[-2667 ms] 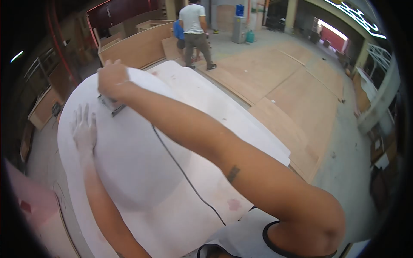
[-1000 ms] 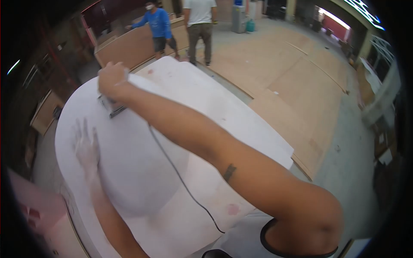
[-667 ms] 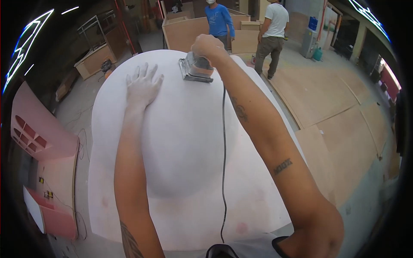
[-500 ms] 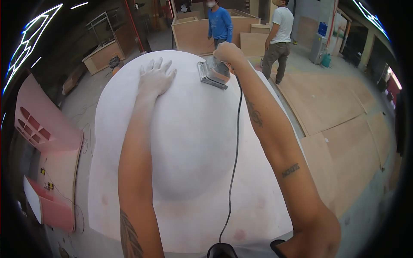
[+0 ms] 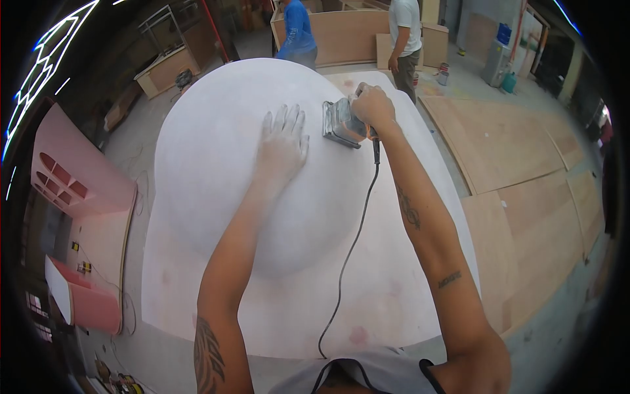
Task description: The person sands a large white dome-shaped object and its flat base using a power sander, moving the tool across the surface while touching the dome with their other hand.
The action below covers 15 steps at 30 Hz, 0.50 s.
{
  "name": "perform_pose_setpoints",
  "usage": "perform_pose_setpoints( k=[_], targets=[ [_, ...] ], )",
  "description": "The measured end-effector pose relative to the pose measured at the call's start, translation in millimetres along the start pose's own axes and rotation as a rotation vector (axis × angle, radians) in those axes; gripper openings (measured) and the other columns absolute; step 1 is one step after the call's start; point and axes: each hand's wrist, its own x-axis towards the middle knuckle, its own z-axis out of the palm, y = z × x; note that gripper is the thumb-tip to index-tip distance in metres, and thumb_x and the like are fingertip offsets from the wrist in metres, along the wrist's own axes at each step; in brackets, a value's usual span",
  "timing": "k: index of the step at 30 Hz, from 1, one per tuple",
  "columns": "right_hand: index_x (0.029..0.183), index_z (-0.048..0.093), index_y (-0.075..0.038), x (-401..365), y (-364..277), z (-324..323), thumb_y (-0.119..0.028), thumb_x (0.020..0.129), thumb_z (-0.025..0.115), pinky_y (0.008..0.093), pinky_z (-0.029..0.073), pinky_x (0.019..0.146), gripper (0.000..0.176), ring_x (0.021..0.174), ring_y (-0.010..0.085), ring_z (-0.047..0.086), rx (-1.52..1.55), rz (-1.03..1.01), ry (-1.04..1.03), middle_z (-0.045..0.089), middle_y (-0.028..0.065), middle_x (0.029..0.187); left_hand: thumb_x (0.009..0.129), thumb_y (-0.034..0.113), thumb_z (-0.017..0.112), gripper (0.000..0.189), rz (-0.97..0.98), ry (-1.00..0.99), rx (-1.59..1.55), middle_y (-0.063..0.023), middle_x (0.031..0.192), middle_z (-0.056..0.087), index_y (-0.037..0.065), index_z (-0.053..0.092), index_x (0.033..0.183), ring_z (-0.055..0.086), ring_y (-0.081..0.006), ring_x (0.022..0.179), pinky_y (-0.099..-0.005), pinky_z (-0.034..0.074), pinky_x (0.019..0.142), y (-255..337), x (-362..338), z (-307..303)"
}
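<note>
Left hand: laid flat on the white dome, fingers extended, nothing held.
Right hand: wrapped around the power sander, which is held on the dome's upper right.
Around: a pink panel at left; the cord trailed torsoward; plywood sheets laid at right.
Base: pale, pink-stained.
Room: two people seen beyond.

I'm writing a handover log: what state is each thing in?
White rounded dome: uncovered.
Grey-and-orange handheld sander: gripped, seemingly on the dome.
Left hand: dusty, palm down on the dome.
Right hand: closed on the sander.
Thin black cord: slack.
Pale brown plywood sheets: lying flat.
Pink curved panel: upright.
Blue water bottle: atop grey dispenser.
</note>
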Motion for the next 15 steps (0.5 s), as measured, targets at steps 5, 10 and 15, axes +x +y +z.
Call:
perform_pose_setpoints(
  k=[5, 10, 15],
  targets=[
    [0.13, 0.072, -0.01, -16, -6, -17, -0.034, 0.101, 0.063, 0.0509, 0.055, 0.106, 0.039, 0.123, 0.0418, 0.069, 0.02, -0.073, 0.055, 0.068, 0.0199, 0.135, 0.105, 0.035, 0.06, 0.06, 0.02, 0.007, -0.11, -0.0089, 0.171, 0.046, 0.017, 0.052, 0.163, 0.036, -0.03, 0.162, -0.0551, 0.024, 0.133, -3, -41, -25],
    [0.128, 0.075, -0.01, -17, -15, -31, -0.032, 0.1, 0.064, 0.0508, 0.056, 0.104, 0.037, 0.123, 0.0431, 0.068, -0.002, -0.237, 0.062, 0.068, 0.0198, 0.135, 0.11, 0.043, 0.055, 0.06, -0.256, 0.073, -0.004, -0.0071, 0.175, 0.041, 0.025, 0.047, 0.167, 0.035, -0.0324, 0.162, -0.0539, 0.022, 0.133, -31, -46, -24],
    [0.133, 0.076, -0.011, -9, -29, -16, -0.027, 0.095, 0.066, 0.049, 0.057, 0.105, 0.042, 0.126, 0.0402, 0.068, -0.035, -0.382, 0.141, 0.069, 0.0186, 0.136, 0.112, 0.05, 0.049, 0.059, -0.409, 0.04, 0.012, -0.0067, 0.175, 0.041, 0.027, 0.047, 0.167, 0.034, -0.0326, 0.163, -0.053, 0.023, 0.133, -27, -32, 12]
  ],
)
